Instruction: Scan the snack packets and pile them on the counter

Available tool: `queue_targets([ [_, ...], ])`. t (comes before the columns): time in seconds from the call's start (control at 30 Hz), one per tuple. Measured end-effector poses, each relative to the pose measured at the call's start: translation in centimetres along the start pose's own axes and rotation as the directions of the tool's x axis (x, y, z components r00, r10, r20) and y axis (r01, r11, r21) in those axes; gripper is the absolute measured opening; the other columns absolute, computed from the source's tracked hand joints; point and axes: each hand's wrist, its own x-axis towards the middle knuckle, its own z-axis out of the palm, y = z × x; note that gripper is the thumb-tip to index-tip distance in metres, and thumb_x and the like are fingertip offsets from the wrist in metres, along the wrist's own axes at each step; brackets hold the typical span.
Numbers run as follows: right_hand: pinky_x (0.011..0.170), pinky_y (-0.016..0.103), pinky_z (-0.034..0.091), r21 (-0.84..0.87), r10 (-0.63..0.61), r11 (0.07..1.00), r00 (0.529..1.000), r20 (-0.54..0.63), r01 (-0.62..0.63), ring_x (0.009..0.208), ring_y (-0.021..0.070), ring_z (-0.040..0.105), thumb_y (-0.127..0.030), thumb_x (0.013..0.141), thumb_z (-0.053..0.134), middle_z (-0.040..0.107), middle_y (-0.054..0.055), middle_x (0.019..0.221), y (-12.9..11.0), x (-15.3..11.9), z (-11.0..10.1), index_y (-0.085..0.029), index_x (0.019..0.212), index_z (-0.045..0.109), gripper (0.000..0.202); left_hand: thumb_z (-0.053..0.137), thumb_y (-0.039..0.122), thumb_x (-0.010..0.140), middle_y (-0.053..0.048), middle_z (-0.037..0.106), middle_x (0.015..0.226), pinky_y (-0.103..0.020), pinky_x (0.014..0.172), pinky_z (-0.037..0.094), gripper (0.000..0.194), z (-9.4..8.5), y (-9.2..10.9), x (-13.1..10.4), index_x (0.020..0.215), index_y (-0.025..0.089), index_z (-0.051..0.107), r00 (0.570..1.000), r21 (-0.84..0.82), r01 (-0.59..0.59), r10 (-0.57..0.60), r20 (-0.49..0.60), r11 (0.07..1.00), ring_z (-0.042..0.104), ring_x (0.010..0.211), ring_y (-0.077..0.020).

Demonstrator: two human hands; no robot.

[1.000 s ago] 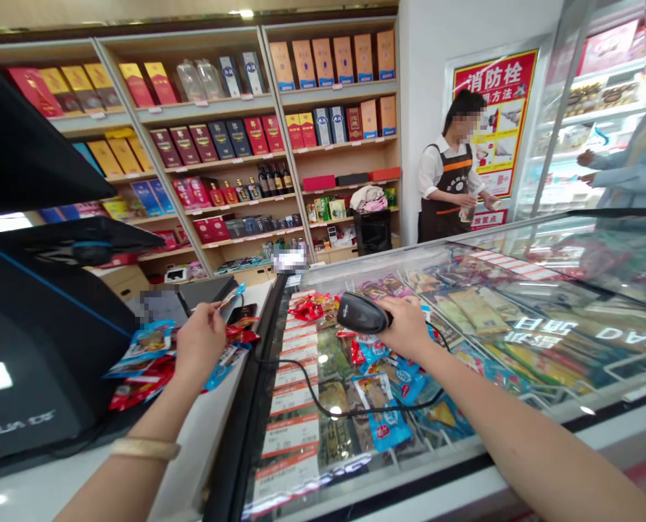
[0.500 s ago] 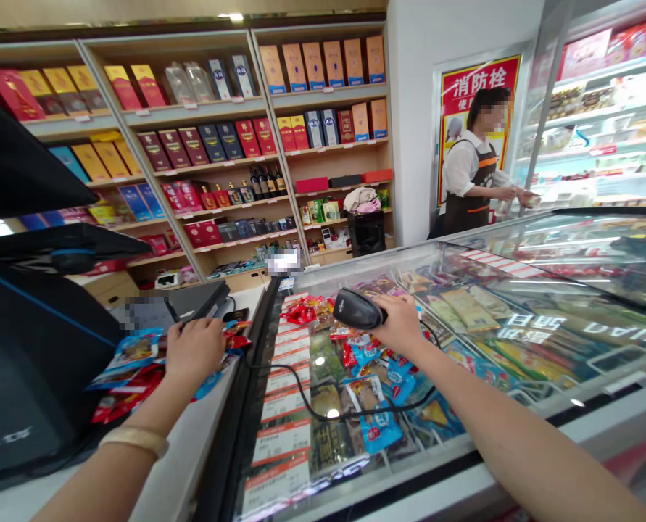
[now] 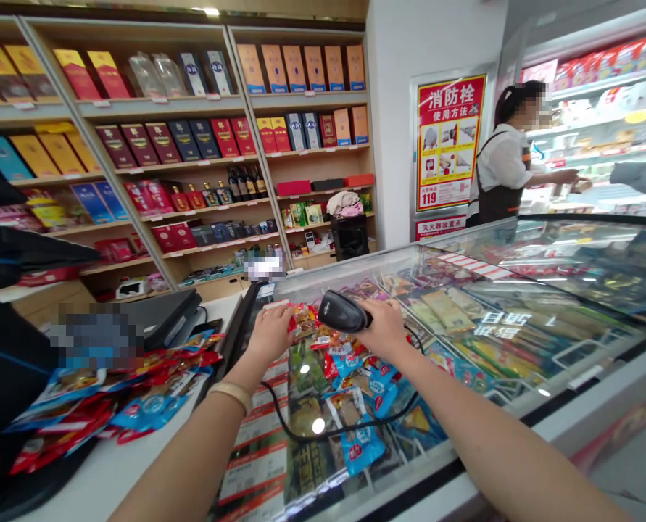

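Note:
My right hand (image 3: 385, 330) is wrapped around the handle of a black barcode scanner (image 3: 344, 312), its head pointing left above the glass. My left hand (image 3: 271, 330) reaches over the left side of the freezer top, fingers stretched to the edge of some small red snack packets (image 3: 305, 319); its fingertips are partly hidden there. Below the scanner, blue-and-red snack packets (image 3: 363, 442) lie scattered on the glass. The scanner's black cable (image 3: 323, 437) loops across them. To the left, a heap of similar snack packets (image 3: 156, 402) lies on the white counter.
A glass-topped freezer (image 3: 518, 333) stretches to the right, with price labels (image 3: 254, 471) along its left side. Black checkout equipment (image 3: 7, 362) stands at far left. Shelves of boxes (image 3: 186, 141) line the back wall. A person in an apron (image 3: 504, 170) stands beyond the freezer.
My left hand has left the packet heap on the counter and moved right to the red packets on the glass. The scanner stays in my right hand. The view has turned slightly right.

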Motion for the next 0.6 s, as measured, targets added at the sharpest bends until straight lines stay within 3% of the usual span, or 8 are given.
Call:
queue_targets([
  [0.17, 0.083, 0.034, 0.028, -0.008, 0.007, 1.000, 1.000, 0.023, -0.007, 0.092, 0.0226, 0.063, -0.031, 0.071, 0.072, 0.073, 0.002, 0.091, 0.1, 0.0, 0.3, -0.024, 0.087, 0.071, 0.017, 0.051, 0.009, 0.081, -0.019, 0.065, 0.129, -0.052, 0.109, 0.031, 0.046, 1.5, 0.7, 0.6, 0.125, 0.017, 0.062, 1.000, 0.026, 0.026, -0.026, 0.008, 0.999, 0.058, 0.123, -0.0308],
  [0.33, 0.083, 0.034, 0.027, -0.004, 0.008, 1.000, 1.000, 0.016, -0.008, 0.092, 0.0227, 0.064, -0.029, 0.070, 0.072, 0.073, 0.002, 0.088, 0.0, 0.0, 0.5, -0.024, 0.085, 0.070, 0.016, 0.049, 0.014, 0.085, -0.015, 0.074, 0.111, -0.051, 0.110, 0.030, 0.033, 0.4, 0.8, -0.4, 0.107, 0.020, 0.072, 0.997, -0.022, 0.027, -0.028, -0.070, 0.999, 0.063, 0.113, -0.0295],
  [0.43, 0.083, 0.035, 0.027, -0.006, 0.014, 1.000, 1.000, 0.021, -0.014, 0.092, 0.0224, 0.064, -0.029, 0.070, 0.071, 0.074, 0.002, 0.089, -0.1, 0.0, 0.4, -0.024, 0.086, 0.070, 0.017, 0.051, 0.021, 0.085, -0.012, 0.076, 0.103, -0.047, 0.106, 0.036, 0.025, -0.6, 0.6, -1.1, 0.096, 0.022, 0.073, 0.978, -0.182, 0.113, -0.142, -0.153, 0.977, 0.066, 0.105, -0.0277],
  [0.5, 0.083, 0.035, 0.026, -0.009, 0.016, 1.000, 1.000, 0.024, -0.015, 0.093, 0.0224, 0.064, -0.029, 0.070, 0.071, 0.074, 0.001, 0.089, -0.1, 0.0, 0.4, -0.024, 0.087, 0.070, 0.018, 0.053, 0.026, 0.083, -0.011, 0.076, 0.095, -0.043, 0.097, 0.044, 0.021, -1.1, 0.3, -1.6, 0.090, 0.021, 0.072, 0.933, -0.375, 0.245, -0.323, -0.159, 0.894, 0.068, 0.094, -0.0265],
  [0.6, 0.083, 0.035, 0.026, -0.016, 0.012, 1.000, 1.000, 0.024, -0.011, 0.093, 0.0228, 0.064, -0.030, 0.070, 0.071, 0.074, 0.001, 0.090, -0.2, 0.0, 0.4, -0.024, 0.086, 0.071, 0.017, 0.058, 0.033, 0.078, -0.006, 0.072, 0.076, -0.037, 0.081, 0.052, 0.017, -1.4, 0.1, -2.4, 0.082, 0.019, 0.068, 0.790, -0.755, 0.333, -0.604, -0.103, 0.564, 0.068, 0.078, -0.0234],
])
